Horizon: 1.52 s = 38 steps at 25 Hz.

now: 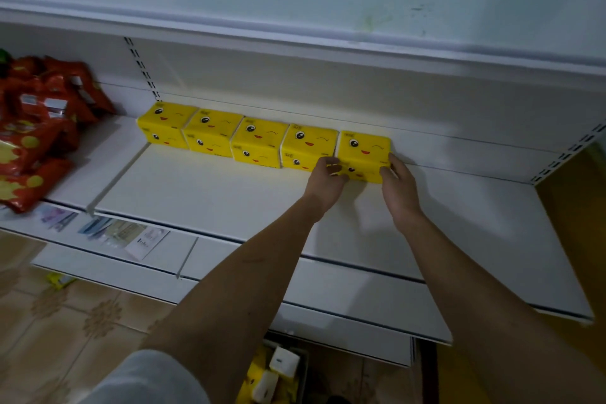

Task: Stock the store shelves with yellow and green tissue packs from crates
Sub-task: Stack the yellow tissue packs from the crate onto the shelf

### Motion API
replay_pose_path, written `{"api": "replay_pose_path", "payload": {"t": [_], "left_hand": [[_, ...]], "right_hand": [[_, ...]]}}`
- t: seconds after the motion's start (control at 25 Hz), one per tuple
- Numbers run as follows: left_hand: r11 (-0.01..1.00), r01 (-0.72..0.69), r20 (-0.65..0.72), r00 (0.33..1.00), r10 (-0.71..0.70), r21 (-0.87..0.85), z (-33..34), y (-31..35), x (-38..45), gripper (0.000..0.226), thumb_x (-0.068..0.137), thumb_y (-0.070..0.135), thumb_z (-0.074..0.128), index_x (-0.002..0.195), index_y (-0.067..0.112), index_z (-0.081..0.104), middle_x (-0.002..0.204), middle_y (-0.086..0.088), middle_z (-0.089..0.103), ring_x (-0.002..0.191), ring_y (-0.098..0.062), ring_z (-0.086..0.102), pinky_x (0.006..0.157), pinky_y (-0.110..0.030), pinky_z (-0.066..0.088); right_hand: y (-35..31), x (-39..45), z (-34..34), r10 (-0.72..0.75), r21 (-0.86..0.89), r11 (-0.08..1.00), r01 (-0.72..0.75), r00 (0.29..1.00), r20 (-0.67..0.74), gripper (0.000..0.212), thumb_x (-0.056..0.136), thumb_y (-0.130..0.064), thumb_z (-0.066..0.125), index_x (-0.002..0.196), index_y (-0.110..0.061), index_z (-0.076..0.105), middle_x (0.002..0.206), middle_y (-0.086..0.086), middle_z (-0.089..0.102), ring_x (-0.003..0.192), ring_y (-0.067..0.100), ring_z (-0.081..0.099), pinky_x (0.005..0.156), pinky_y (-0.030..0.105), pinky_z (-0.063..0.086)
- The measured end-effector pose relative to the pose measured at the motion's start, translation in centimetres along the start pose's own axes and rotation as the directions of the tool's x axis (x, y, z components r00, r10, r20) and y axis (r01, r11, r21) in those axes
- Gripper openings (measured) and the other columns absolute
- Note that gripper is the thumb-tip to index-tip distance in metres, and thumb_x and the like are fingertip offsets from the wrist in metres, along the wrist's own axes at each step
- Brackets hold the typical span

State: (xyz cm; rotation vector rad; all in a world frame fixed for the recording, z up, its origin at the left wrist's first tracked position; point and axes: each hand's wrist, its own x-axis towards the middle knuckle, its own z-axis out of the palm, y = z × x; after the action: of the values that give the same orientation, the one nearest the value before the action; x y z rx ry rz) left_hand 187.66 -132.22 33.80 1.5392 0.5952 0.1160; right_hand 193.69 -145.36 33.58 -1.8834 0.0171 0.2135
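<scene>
Several yellow tissue packs with smiling faces stand in a row along the back of the white shelf (pixel 203 193). The rightmost yellow pack (pixel 364 151) is held from both sides: my left hand (pixel 326 179) grips its left end and my right hand (pixel 398 185) grips its right end. It sits on the shelf, just right of the neighbouring pack (pixel 308 146). Below, between my arms, a crate (pixel 272 374) holds more yellow packs with white ends showing.
Red snack bags (pixel 36 128) pile up on the shelf's left section. Price labels (pixel 131 234) lie along the shelf's front edge. A lower shelf (pixel 344 315) juts out beneath. To the right of the row the shelf is bare up to the slotted upright (pixel 570 154). The floor is tiled.
</scene>
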Motion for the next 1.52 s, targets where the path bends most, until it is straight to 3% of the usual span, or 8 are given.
{"api": "replay_pose_path", "payload": {"t": [0.2,0.48,0.64,0.84,0.96,1.16,1.28,1.52], "left_hand": [[0.974,-0.227,-0.213,0.951,0.223,0.006,-4.5,-0.4,-4.5,0.018,0.092,0.006,0.048,0.097,0.016,0.062,0.088,-0.011,0.068,0.075,-0.019,0.064,0.066,-0.034,0.053],[0.974,-0.225,-0.625,0.765,0.154,-0.036,-15.1,-10.9,-12.3,0.018,0.089,0.008,0.045,0.078,0.017,0.056,0.064,-0.008,0.048,0.058,-0.014,0.042,0.055,-0.024,0.036],[0.984,0.118,-0.627,0.759,-0.175,-0.131,-18.5,-25.9,-15.3,0.012,0.083,0.022,0.048,0.077,0.027,0.057,0.066,-0.004,0.056,0.065,-0.025,0.056,0.063,-0.037,0.047],[0.761,0.629,-0.216,0.73,-0.649,-0.16,-16.4,-42.2,-16.1,0.033,0.093,0.02,0.055,0.124,0.01,0.057,0.09,-0.006,0.061,0.08,-0.024,0.056,0.084,-0.045,0.051],[0.734,0.659,-0.187,0.709,-0.679,-0.164,-13.8,-50.1,-13.3,0.039,0.094,0.02,0.055,0.132,0.01,0.054,0.116,-0.013,0.063,0.103,-0.029,0.058,0.097,-0.043,0.048],[0.739,0.658,-0.119,0.73,-0.673,-0.143,-8.9,-60.6,-8.0,0.05,0.082,0.024,0.059,0.129,0.009,0.058,0.119,-0.007,0.063,0.107,-0.023,0.058,0.1,-0.037,0.046],[0.709,0.7,-0.111,0.701,-0.705,-0.082,-6.9,-65.5,-6.7,0.051,0.086,0.025,0.058,0.134,0.005,0.053,0.129,-0.019,0.058,0.117,-0.035,0.055,0.1,-0.045,0.046],[0.691,0.711,-0.255,0.649,-0.717,-0.13,-5.6,-66.9,-7.3,0.06,0.086,0.034,0.067,0.134,0.003,0.049,0.133,-0.02,0.051,0.12,-0.035,0.052,0.099,-0.046,0.046]], "right_hand": [[-0.5,-5.0,1.8,-0.201,0.126,0.962,0.244,0.939,-0.28,0.02,0.09,-0.011,0.046,0.098,-0.017,0.063,0.107,0.013,0.065,0.094,0.027,0.063,0.08,0.043,0.052],[3.5,-20.8,10.3,-0.357,0.103,0.933,0.345,0.921,0.153,0.029,0.096,-0.004,0.046,0.087,-0.025,0.062,0.075,-0.009,0.062,0.066,0.026,0.057,0.06,0.034,0.046],[14.8,-24.6,15.5,0.019,-0.231,0.967,0.108,0.873,0.487,0.018,0.098,-0.017,0.048,0.102,-0.025,0.064,0.098,-0.006,0.068,0.088,0.014,0.062,0.076,0.033,0.051],[29.9,-22.7,19.0,0.561,-0.567,0.781,-0.261,0.691,0.455,0.038,0.104,-0.018,0.041,0.136,0.001,0.047,0.122,0.015,0.053,0.111,0.022,0.054,0.072,0.017,0.045],[40.7,-20.2,21.1,0.71,-0.507,0.685,-0.523,0.636,0.302,0.039,0.1,-0.03,0.044,0.128,-0.003,0.051,0.101,0.011,0.054,0.074,0.019,0.057,0.047,0.018,0.047],[53.3,-18.4,23.5,0.819,-0.358,0.573,-0.737,0.528,0.222,0.03,0.104,-0.037,0.038,0.122,-0.017,0.05,0.11,0.003,0.054,0.105,0.025,0.055,0.098,0.04,0.046],[55.8,-18.5,24.1,0.855,-0.287,0.51,-0.811,0.44,0.276,0.047,0.105,-0.038,0.036,0.147,-0.019,0.035,0.148,0.009,0.04,0.135,0.031,0.04,0.104,0.044,0.04],[55.6,-20.2,23.4,0.857,-0.327,0.507,-0.797,0.427,0.289,0.044,0.104,-0.03,0.041,0.145,-0.017,0.035,0.149,0.013,0.038,0.132,0.033,0.041,0.097,0.041,0.042]]}}
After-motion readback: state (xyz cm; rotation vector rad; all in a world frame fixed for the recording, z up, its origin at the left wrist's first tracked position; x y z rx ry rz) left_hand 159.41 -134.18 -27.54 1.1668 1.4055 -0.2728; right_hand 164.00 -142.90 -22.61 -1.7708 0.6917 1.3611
